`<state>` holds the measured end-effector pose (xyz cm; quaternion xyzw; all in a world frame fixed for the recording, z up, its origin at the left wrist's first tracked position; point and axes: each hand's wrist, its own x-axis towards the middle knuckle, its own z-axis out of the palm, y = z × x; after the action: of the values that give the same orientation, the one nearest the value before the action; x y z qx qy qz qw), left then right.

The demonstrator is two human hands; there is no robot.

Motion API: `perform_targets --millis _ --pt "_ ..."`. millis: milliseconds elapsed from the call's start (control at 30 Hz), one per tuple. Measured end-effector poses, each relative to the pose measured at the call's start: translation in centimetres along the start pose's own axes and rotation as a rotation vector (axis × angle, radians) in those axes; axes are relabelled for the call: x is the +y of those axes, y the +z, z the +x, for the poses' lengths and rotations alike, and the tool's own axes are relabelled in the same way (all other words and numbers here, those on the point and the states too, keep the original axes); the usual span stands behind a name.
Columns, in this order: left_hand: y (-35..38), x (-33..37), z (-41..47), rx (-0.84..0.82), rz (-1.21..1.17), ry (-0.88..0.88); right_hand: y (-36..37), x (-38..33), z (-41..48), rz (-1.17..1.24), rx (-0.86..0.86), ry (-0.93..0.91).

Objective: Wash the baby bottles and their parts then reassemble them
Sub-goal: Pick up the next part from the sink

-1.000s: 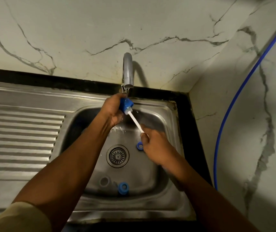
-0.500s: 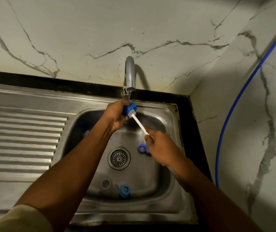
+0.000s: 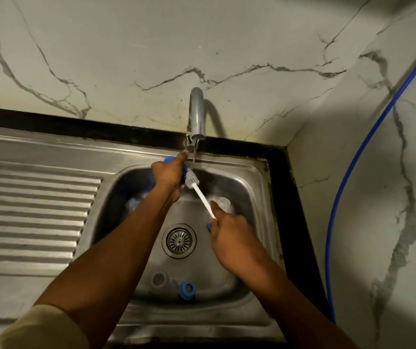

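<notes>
Hands over the sink (image 3: 252, 172), both busy. Your left hand (image 3: 169, 172) is closed around a blue bottle part (image 3: 168, 159) right under the tap (image 3: 196, 114); only slivers of blue show past your fingers, so what part it is can't be told. A thin stream of water (image 3: 193, 154) falls from the spout just beside your left thumb.

Your right hand (image 3: 229, 227) grips the white handle of a brush (image 3: 203, 196), thumb laid along it. The handle runs up and left from your fist; the grey bristle head sits against the right side of your left hand, at the blue part, partly outside it. Whether the tip is inside the part can't be told.

Other pieces lie in the basin:
- a clear round piece (image 3: 223, 203) at the far right of the bowl, just past your right thumb
- a bit of a blue ring (image 3: 209, 226) peeking out at the left edge of your right hand
- a blue cap (image 3: 187, 288) at the near wall, lying on its side, open end facing you
- a grey ring (image 3: 159, 278) just left of that cap, near but apart
- something clear with blue (image 3: 132, 204) in the far left corner, mostly hidden by your left forearm, too dim to name

The drain (image 3: 179, 240) is between your two wrists, uncovered. The ribbed drainboard (image 3: 33, 210) is to the left. A blue hose (image 3: 348, 177) runs down the right wall. A beige sleeve (image 3: 38, 328) shows at bottom left.
</notes>
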<state>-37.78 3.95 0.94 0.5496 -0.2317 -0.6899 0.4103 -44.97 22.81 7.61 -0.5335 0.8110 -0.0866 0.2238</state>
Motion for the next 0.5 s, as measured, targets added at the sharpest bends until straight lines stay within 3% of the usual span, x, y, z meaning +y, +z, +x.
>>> perform_targets --millis 200,367,500 --pt "-2.0 -0.5 0.1 -0.294 -0.117 -0.094 -1.1 0.1 -0.7 0.673 -0.106 0.174" --pt "-0.2 -1.5 -2.2 -0.424 -0.049 -0.113 -1.1 -1.0 2.1 0.740 -0.026 0.177" --pt "-0.7 -0.2 -1.1 -0.238 -0.243 -0.112 -0.3 -1.6 -0.2 0.607 -0.130 0.126"
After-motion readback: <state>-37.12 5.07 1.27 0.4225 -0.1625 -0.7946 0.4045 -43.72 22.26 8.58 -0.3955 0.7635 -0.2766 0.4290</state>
